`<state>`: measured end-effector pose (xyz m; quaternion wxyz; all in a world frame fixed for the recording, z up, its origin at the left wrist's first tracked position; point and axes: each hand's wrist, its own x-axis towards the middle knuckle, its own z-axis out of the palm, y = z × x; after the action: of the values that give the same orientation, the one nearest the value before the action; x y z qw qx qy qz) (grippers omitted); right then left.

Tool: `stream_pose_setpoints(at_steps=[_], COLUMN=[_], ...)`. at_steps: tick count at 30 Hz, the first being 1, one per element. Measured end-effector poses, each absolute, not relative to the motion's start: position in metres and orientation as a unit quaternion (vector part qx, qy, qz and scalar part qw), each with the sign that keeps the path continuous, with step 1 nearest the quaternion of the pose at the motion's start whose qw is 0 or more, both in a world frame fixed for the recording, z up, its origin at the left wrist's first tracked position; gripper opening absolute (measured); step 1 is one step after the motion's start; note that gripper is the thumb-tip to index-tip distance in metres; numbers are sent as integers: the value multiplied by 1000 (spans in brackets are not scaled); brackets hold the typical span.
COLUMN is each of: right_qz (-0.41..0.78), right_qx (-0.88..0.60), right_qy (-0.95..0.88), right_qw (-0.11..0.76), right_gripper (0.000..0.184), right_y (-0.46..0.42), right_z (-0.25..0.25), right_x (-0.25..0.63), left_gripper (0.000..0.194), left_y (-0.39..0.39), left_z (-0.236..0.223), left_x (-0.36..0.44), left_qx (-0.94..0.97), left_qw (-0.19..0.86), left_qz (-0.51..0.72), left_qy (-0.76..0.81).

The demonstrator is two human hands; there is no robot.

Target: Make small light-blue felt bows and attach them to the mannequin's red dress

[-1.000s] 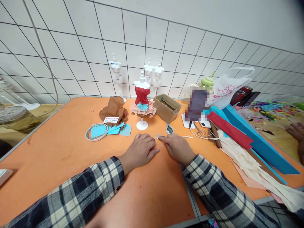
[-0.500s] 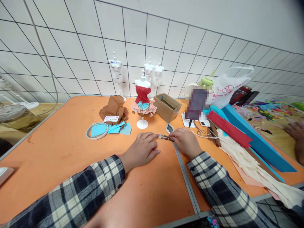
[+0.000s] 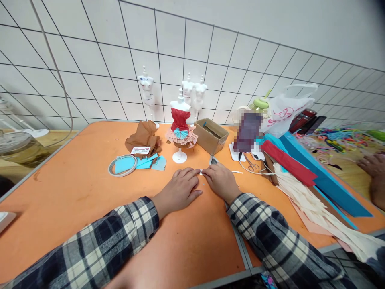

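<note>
Fingertips of the left hand (image 3: 177, 188) and right hand (image 3: 220, 180) come close together over a small white strip (image 3: 200, 172) on the orange table (image 3: 90, 208), in the head view. Both hands lie palm down with the fingers together; whether they pinch the strip or only press it, I cannot tell, and the right palm is hidden. Another white end (image 3: 237, 172) shows just right of the right hand; the hand hides whether the two pieces join.

Straight beyond the grip stands a small dress form (image 3: 180, 118) in a red top and pink ruffled skirt with a blue bow, and right of it an open cardboard box (image 3: 211, 136). Left of the grip lie blue cloth (image 3: 147, 162), a pale ring (image 3: 109, 166) and crumpled brown cloth (image 3: 143, 136). Right of the grip are scissors (image 3: 252, 165), then red cloth (image 3: 290, 164) and cream cloth (image 3: 300, 196).
</note>
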<state>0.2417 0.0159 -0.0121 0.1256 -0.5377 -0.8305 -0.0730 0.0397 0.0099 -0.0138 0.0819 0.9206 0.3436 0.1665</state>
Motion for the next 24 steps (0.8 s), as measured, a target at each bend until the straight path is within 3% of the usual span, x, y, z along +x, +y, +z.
stream_pose_setpoints(at_steps=[13, 20, 24], right_qz=[-31, -21, -25], right_qx=[-535, -540, -529], right_qy=[-837, -822, -836], right_qw=[110, 180, 145], right_gripper=[20, 23, 23], right_y=[16, 12, 12], right_z=[-11, -11, -12], right_x=[244, 250, 247], left_gripper=[30, 25, 24], left_y=[10, 12, 13], left_z=[-15, -16, -18], left_x=[40, 38, 37], left_qx=[930, 928, 923], left_qw=[68, 96, 118], left_qz=[125, 137, 149], left_qy=[339, 333, 334])
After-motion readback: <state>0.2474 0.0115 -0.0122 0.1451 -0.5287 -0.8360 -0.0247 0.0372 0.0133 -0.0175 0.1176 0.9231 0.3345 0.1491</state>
